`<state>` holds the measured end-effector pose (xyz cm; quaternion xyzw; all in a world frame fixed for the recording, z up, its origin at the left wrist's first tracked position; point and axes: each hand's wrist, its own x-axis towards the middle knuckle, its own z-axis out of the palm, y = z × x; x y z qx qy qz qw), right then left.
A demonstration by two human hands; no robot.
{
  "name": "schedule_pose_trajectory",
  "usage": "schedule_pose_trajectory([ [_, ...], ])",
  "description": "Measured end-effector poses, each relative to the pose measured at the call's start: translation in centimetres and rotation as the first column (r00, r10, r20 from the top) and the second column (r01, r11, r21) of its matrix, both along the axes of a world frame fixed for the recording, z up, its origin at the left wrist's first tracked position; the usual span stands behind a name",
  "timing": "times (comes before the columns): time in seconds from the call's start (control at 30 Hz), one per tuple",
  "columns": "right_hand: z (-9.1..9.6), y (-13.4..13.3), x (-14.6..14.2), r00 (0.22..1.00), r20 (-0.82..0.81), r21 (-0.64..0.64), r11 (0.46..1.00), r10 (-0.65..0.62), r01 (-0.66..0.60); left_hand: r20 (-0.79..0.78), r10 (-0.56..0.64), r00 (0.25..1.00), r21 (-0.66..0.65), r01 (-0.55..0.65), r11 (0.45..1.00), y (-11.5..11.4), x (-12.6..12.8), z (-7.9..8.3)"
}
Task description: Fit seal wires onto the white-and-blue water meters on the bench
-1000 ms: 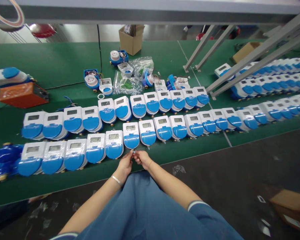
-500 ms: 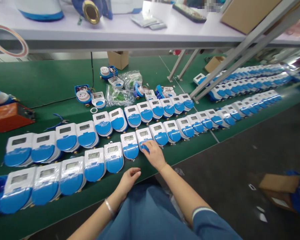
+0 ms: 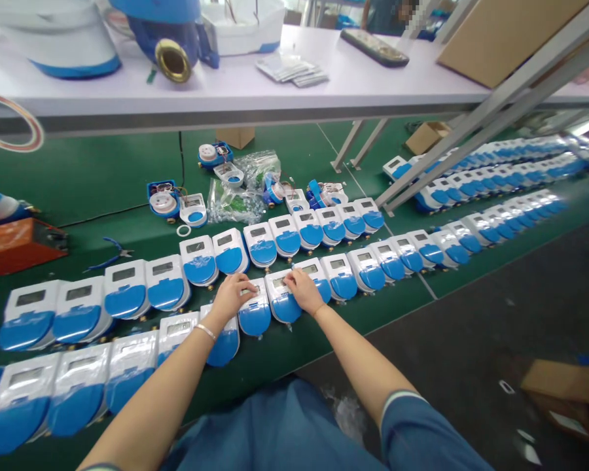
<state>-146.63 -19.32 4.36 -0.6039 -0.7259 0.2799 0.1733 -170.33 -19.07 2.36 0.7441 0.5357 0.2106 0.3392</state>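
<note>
Two long rows of white meters with blue lids lie on the green bench (image 3: 103,176). My left hand (image 3: 233,294) rests with fingers curled on the top of one front-row meter (image 3: 254,311). My right hand (image 3: 302,290) lies on the neighbouring meter (image 3: 282,302), fingertips at its display end. Whether either hand grips anything small is hidden. A bracelet is on my left wrist.
Opened meters and plastic bags (image 3: 235,190) lie behind the rows, with blue pliers (image 3: 110,252) and an orange box (image 3: 22,245) at left. A white shelf (image 3: 255,91) with metal braces overhangs the bench. A cardboard box (image 3: 564,386) sits on the floor at right.
Both hands rose from the bench's near edge, where they pinched something small, onto the front-row meters. The left hand came up last. The view tilted upward.
</note>
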Motion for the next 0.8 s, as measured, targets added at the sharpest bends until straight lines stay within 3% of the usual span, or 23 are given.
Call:
schedule_pose_trajectory([
  [0.07, 0.2, 0.3, 0.7, 0.995, -0.09, -0.014, 0.999, 0.05, -0.052, 0.002, 0.044, 0.999, -0.001, -0.044, 0.999, 0.3, 0.0, -0.2],
  [0.17, 0.2, 0.8, 1.9, 0.96, -0.16, 0.008, 0.973, 0.228, -0.23, -0.019, 0.119, 0.993, -0.079, -0.12, 0.99, 0.6, -0.4, -0.1],
  [0.23, 0.0, 1.1, 2.4, 0.951, -0.155, -0.014, 0.962, 0.269, -0.274, -0.024, 0.081, 0.996, -0.13, -0.083, 0.988, 0.7, -0.8, 0.0],
  [0.33, -0.4, 1.6, 2.5, 0.947, -0.099, -0.041, 0.949, 0.306, -0.311, -0.008, -0.011, 1.0, -0.129, 0.01, 0.992, 0.5, -1.2, 0.1],
  [0.43, -0.5, 2.0, 2.1, 0.944, -0.031, -0.048, 0.943, 0.329, -0.33, -0.009, -0.014, 1.0, -0.084, 0.013, 0.996, 0.2, -1.1, 0.0],
  [0.53, -0.3, 2.7, 1.9, 0.973, -0.077, -0.07, 0.973, 0.215, -0.221, -0.018, 0.008, 1.0, -0.069, -0.009, 0.998, 0.3, -0.4, 0.1],
  [0.6, 0.3, 3.2, 2.2, 0.981, -0.187, -0.085, 0.994, 0.05, -0.067, -0.035, 0.122, 0.992, -0.125, -0.125, 0.984, 0.5, 0.0, 0.5],
  [0.67, 1.0, 3.5, 2.7, 0.957, -0.286, -0.107, 0.994, -0.045, 0.015, -0.019, 0.357, 0.934, -0.19, -0.354, 0.916, 0.8, -0.1, 1.3],
  [0.73, 1.6, 3.7, 3.4, 0.953, -0.3, -0.107, 0.992, 0.035, -0.07, 0.045, 0.575, 0.817, -0.207, -0.555, 0.806, 1.0, -0.3, 2.4],
  [0.8, 1.9, 3.7, 3.9, 0.95, -0.23, -0.091, 0.967, 0.211, -0.237, 0.106, 0.64, 0.761, -0.194, -0.615, 0.764, 0.9, -0.4, 3.6],
])
